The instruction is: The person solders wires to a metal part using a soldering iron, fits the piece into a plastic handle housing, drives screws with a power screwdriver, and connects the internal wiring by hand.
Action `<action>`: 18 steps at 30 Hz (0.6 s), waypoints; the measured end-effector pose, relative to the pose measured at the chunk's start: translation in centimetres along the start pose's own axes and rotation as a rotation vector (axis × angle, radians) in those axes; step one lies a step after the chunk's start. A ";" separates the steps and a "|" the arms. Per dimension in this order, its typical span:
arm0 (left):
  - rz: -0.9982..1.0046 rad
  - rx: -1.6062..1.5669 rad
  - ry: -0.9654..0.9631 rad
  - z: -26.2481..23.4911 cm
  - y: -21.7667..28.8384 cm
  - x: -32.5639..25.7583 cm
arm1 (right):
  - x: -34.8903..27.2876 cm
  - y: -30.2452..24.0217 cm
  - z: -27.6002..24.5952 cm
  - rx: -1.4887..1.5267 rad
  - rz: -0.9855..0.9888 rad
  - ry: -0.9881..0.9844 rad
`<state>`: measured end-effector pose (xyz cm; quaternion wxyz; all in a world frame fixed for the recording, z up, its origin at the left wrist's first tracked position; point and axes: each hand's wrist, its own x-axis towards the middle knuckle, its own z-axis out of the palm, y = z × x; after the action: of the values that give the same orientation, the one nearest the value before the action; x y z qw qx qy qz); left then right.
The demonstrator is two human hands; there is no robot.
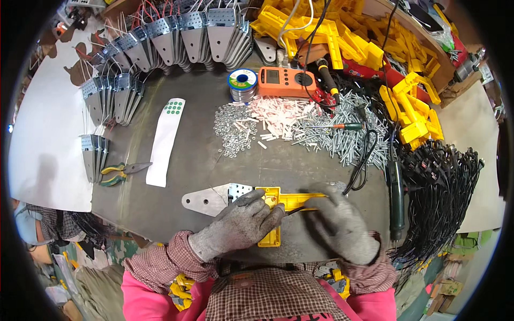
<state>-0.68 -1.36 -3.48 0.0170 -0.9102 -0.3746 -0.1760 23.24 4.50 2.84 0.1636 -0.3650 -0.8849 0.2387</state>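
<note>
"Hands?"
"Left hand (235, 230) half closed, holding yellow housing (289, 201) against table (203, 166), near side. Right hand (342, 227) blurred over its handle; can't tell grip."
"Containers?"
"Wooden bin (431, 48), upper right: yellow parts (369, 51), heaped."

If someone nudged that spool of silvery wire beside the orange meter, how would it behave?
The spool would probably slide rather than roll, since it stands on its flat end. Tipped onto its side, it might roll, given its round outline. It is likely heavy for its size, as metallic-looking wire is wound around it.
</note>
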 end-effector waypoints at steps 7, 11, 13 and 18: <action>-0.091 0.000 0.053 -0.8 1.0 0.4 | 2.0 0.8 5.2 -0.003 -0.048 0.008; -0.117 0.087 -0.138 -1.3 3.0 0.2 | 2.1 1.3 5.1 0.097 -0.051 0.019; -0.152 0.113 -0.260 -1.4 4.5 0.1 | 1.4 1.8 5.2 0.020 -0.152 -0.012; -0.185 0.259 -0.365 -1.4 6.7 -0.3 | 2.0 1.1 4.6 0.074 -0.081 -0.050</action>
<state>3.29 -6.56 -1.56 0.0494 -0.8790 -0.4725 0.0402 20.34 5.22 -1.34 0.1645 -0.3167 -0.8932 0.2735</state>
